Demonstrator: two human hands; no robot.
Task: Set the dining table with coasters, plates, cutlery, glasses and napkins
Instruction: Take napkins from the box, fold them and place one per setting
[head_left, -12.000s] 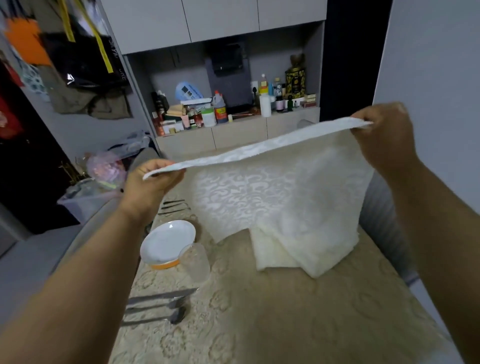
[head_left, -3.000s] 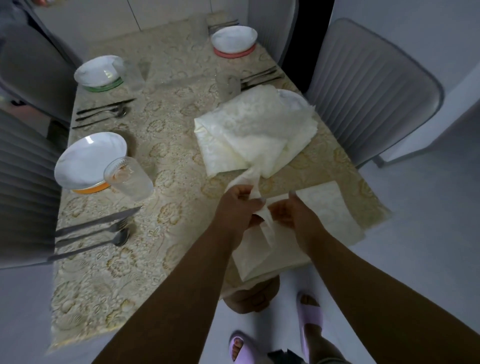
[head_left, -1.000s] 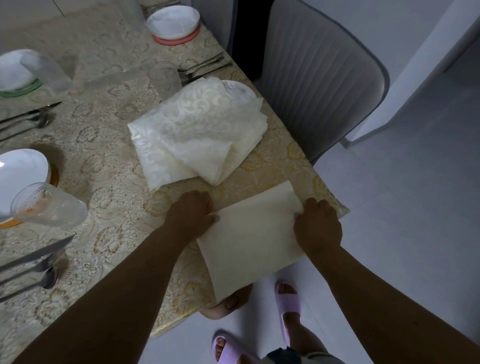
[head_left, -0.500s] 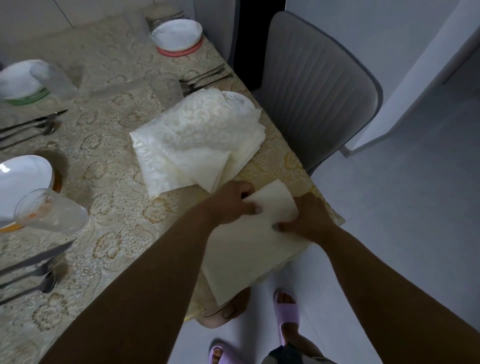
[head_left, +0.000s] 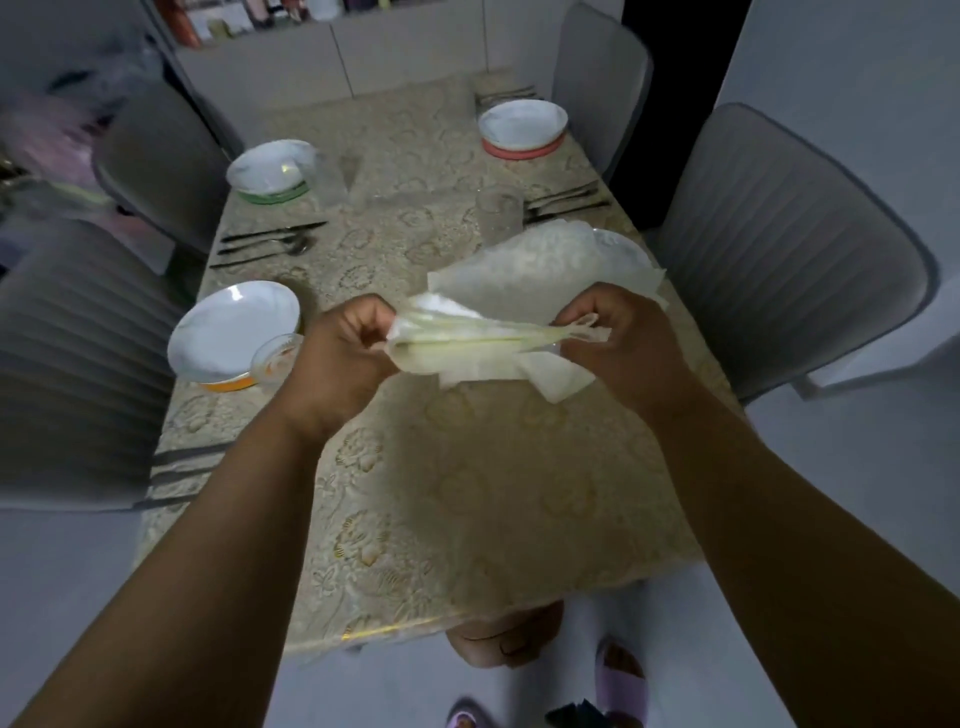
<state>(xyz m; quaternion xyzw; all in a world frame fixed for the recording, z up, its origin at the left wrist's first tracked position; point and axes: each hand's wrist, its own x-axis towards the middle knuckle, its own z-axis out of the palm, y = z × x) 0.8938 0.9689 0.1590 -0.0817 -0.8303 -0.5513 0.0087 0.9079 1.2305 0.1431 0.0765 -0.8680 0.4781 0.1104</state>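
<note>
Napkin (head_left: 483, 343) hangs gathered above the desk (head_left: 467, 493), long axis running left to right; left hand (head_left: 345, 353) and right hand (head_left: 631, 343) fingers each pinch one end, equally near.

Thin cream cloth napkin (head_left: 483, 345) soft and matt in my hands, beige tabletop cloth (head_left: 467, 493) embossed with glinting gold flowers, glossy white ceramic plate (head_left: 228, 332), ribbed grey upholstered chair (head_left: 795, 280).
</note>
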